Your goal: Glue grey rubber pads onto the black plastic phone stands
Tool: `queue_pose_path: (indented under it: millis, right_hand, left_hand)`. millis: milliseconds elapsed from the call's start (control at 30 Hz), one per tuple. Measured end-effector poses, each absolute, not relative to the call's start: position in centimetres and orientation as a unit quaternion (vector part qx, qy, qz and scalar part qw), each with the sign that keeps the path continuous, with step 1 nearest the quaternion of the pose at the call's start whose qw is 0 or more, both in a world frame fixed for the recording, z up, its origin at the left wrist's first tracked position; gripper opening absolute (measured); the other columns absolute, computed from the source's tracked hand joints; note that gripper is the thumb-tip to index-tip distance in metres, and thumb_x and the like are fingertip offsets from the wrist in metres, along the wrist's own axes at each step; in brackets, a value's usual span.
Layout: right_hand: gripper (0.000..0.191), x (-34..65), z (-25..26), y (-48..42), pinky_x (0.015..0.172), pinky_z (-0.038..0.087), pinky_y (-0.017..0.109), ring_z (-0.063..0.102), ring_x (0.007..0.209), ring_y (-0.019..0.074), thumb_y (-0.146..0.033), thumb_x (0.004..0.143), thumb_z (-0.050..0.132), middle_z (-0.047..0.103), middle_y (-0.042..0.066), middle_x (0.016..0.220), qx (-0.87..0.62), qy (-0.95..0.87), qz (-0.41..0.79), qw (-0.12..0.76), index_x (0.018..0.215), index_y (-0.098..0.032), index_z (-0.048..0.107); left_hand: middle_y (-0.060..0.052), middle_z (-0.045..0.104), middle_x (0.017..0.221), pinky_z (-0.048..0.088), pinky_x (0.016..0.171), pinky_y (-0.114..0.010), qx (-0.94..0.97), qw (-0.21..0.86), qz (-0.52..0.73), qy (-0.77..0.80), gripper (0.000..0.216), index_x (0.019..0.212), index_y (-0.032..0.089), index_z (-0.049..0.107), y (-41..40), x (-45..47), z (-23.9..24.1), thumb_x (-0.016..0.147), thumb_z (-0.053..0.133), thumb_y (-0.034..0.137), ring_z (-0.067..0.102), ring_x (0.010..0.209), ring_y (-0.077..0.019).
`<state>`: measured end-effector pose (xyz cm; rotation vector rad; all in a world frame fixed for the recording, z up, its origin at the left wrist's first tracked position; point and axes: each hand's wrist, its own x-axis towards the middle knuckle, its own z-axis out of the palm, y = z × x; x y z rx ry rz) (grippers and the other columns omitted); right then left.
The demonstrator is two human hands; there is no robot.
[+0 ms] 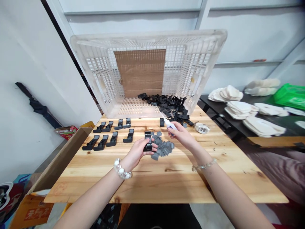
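Between the fingers of my left hand (pixel 138 150) is a black plastic part (pixel 148 144), held over the wooden table. My right hand (pixel 182 135) grips a small white glue bottle (pixel 172 127) with a purple label, its thin nozzle slanting up to the left. The bottle and the part are apart. Just right of my left hand lies a loose pile of flat grey pieces (pixel 164 148). Several similar black parts with grey tops stand in two rows on the left, one of them (pixel 129 135) closest to my left hand.
A white plastic crate (pixel 150 35) lies on its side at the back, with cardboard (pixel 143 73) inside and a heap of black parts (pixel 172 103) spilling out. A roll of tape (pixel 202 128) sits right of my right hand. White pads (pixel 240 108) cover a dark table on the right.
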<state>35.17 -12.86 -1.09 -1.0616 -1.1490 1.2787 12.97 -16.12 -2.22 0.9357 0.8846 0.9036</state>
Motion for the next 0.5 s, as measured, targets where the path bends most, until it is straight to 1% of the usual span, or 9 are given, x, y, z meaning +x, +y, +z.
queue_pose_path:
  millis: [100,167,333,400,500]
  right_hand:
    - [0.045,35.54,-1.08,-12.61,0.051,0.037,0.023,0.055,0.058,0.0102,-0.040,0.061,0.084,0.062,-0.003,0.071,-0.426,-0.463,0.546,0.554,0.088,-0.019,0.055]
    - [0.043,35.72,-0.99,-12.49,0.050,0.036,0.022,0.054,0.057,0.0095,-0.038,0.060,0.085,0.060,-0.003,0.068,-0.410,-0.442,0.550,0.578,0.082,-0.019,0.054]
    - [0.041,36.00,-0.39,-12.37,0.049,0.040,0.021,0.047,0.056,0.0068,-0.031,0.052,0.089,0.057,-0.003,0.069,-0.371,-0.392,0.561,0.628,0.076,-0.019,0.058]
    - [0.038,35.99,-0.20,-12.41,0.046,0.037,0.020,0.043,0.052,0.0053,-0.032,0.053,0.087,0.054,-0.004,0.065,-0.359,-0.377,0.560,0.645,0.073,-0.018,0.057]
    - [0.035,35.94,-0.12,-12.54,0.039,0.027,0.017,0.030,0.043,0.0025,-0.032,0.062,0.082,0.042,-0.008,0.053,-0.346,-0.363,0.548,0.670,0.064,-0.018,0.050]
  left_hand:
    - [-0.013,0.073,0.088,0.057,0.065,-0.024,0.414,0.705,0.409,0.404,0.030,0.107,0.009,0.064,-16.05,13.07,-2.30,0.092,0.057,0.034,0.070,0.074,-0.0163]
    - [-0.013,0.073,0.088,0.057,0.065,-0.024,0.412,0.706,0.409,0.406,0.029,0.107,0.009,0.063,-16.01,13.10,-2.37,0.092,0.056,0.033,0.070,0.074,-0.0163]
    - [-0.013,0.072,0.089,0.057,0.064,-0.024,0.418,0.709,0.396,0.408,0.027,0.106,0.009,0.062,-16.08,13.11,-2.36,0.093,0.054,0.032,0.070,0.075,-0.0162]
    - [-0.014,0.072,0.089,0.057,0.066,-0.025,0.424,0.715,0.380,0.405,0.027,0.106,0.008,0.062,-16.18,13.12,-2.25,0.093,0.054,0.031,0.070,0.076,-0.0172]
    - [-0.014,0.071,0.087,0.057,0.065,-0.027,0.432,0.728,0.349,0.402,0.028,0.105,0.007,0.061,-16.40,13.15,-2.07,0.093,0.053,0.031,0.070,0.073,-0.0176]
